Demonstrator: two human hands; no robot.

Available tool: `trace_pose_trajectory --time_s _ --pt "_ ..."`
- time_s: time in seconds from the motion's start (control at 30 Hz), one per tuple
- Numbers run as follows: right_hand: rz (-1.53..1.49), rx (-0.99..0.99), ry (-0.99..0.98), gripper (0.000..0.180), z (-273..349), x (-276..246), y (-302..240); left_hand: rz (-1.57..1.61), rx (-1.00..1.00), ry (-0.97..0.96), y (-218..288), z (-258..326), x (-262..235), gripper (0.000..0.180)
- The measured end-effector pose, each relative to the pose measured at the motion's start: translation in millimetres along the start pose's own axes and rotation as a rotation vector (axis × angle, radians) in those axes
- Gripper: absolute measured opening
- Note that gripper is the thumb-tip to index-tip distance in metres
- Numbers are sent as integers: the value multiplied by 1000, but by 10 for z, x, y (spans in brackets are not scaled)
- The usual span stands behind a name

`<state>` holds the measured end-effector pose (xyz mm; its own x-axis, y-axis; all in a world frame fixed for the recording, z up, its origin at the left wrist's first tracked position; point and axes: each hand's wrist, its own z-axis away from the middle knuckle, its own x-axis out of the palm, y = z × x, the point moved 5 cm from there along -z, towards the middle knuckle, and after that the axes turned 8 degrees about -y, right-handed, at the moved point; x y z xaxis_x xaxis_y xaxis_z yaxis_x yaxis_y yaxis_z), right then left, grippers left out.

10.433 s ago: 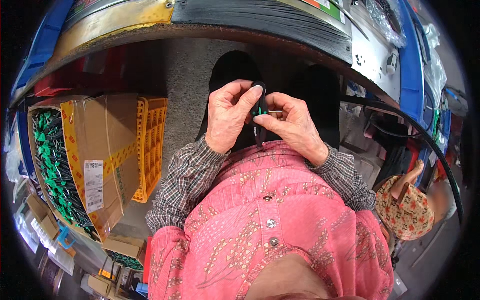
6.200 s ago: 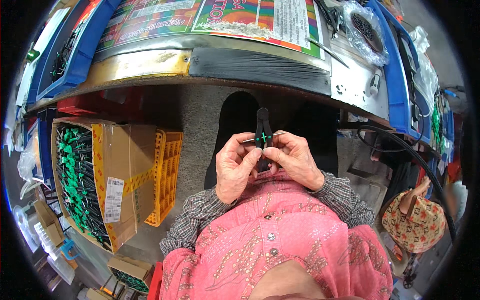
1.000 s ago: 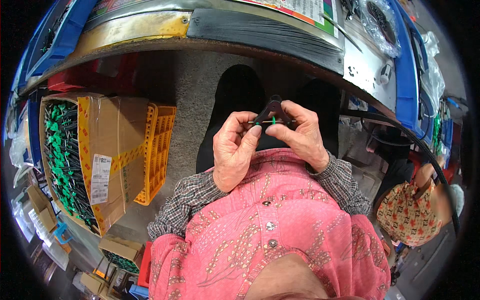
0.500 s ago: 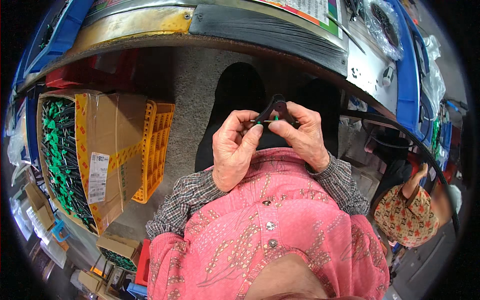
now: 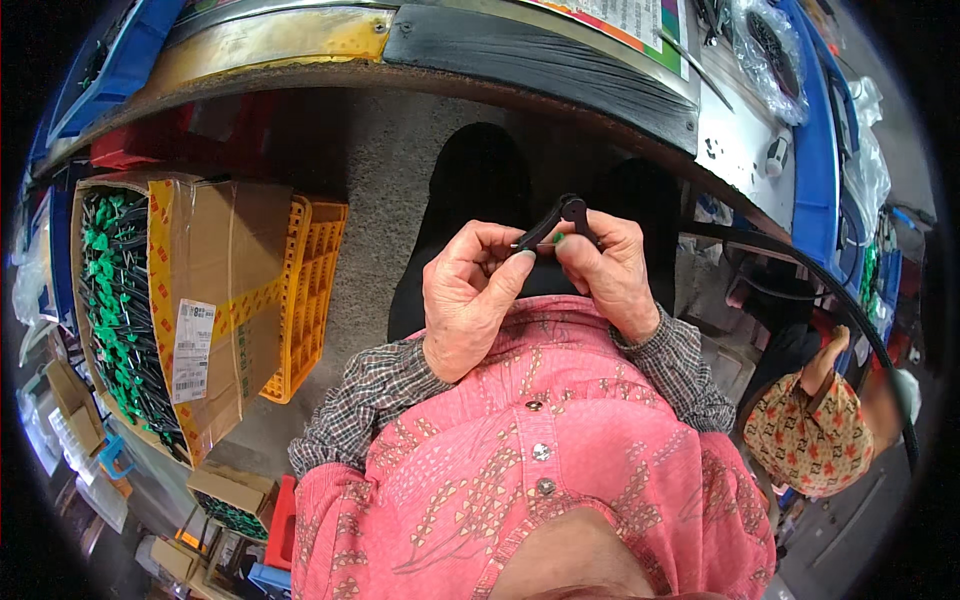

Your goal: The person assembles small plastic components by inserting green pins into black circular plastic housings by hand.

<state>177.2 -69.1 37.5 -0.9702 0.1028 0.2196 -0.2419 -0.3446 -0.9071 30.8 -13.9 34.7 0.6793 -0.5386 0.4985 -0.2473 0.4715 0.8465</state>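
Over my lap, both hands pinch a small black V-shaped plastic clamp (image 5: 572,208) between thumbs and fingers. Its rounded joint points away from me, and the two arms come back toward my fingertips. My left hand (image 5: 470,295) grips the left arm's end. On the other arm is my right hand (image 5: 615,270), its thumb bent beside a small green tip (image 5: 558,238). A thin metal pin (image 5: 543,244) runs between the two hands; its ends are partly hidden by my fingers.
Left of me, a cardboard box (image 5: 235,300) of black and green pieces (image 5: 118,310) stands by an orange crate (image 5: 310,300). The workbench edge (image 5: 540,75) curves across ahead, with a blue bin (image 5: 825,170) at right. Another person (image 5: 810,435) sits at the right.
The clamp has turned and shifted slightly right, its joint now nearer my right hand. My right thumb has bent and drawn away from the left one.
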Motion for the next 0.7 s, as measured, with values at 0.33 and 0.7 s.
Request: trace_pose_trajectory --time_s 0.33,0.7 --pt "108 -142 31 25 2 9 -47 -70 36 0 20 -9 -3 14" --pt "60 -131 70 23 0 -18 -60 -82 71 -4 48 -31 10 13"
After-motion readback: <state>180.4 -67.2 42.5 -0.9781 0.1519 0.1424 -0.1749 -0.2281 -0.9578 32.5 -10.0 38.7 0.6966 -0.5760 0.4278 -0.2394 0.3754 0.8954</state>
